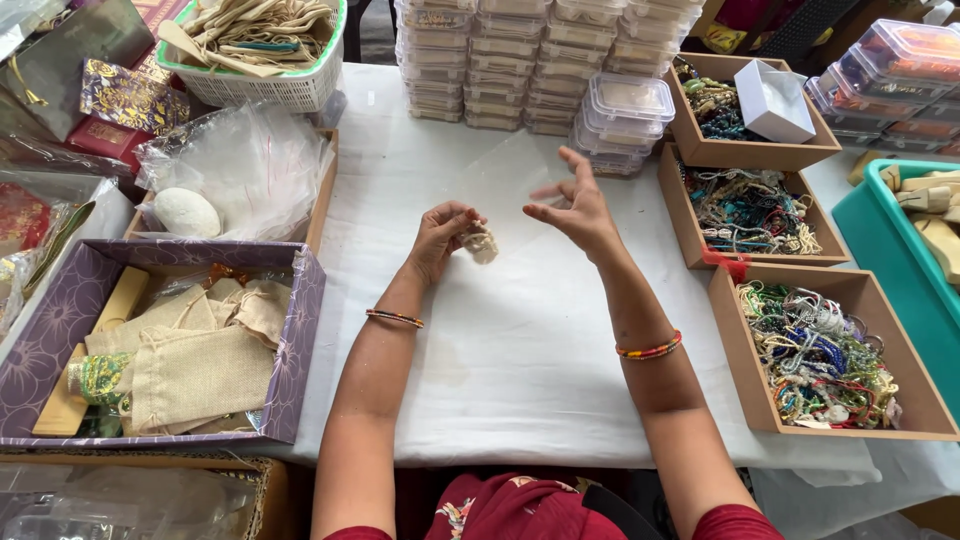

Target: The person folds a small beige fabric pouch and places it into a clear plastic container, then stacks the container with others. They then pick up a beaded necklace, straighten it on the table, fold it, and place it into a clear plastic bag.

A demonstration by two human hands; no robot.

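Two hands work above the white tablecloth point(520, 340). Our left hand point(440, 238) is curled shut around a small cream bundle point(482, 243), which pokes out beside the fingertips, just over the cloth. Our right hand point(572, 208) is spread open, fingers loose, holding nothing, near the bundle but not touching it. To our left sits a purple box point(300, 330) of burlap pouches point(195, 375); to our right, three brown trays point(735, 330) hold tangled beaded bracelets point(815, 360). Stacked clear lidded containers point(530, 60) stand beyond.
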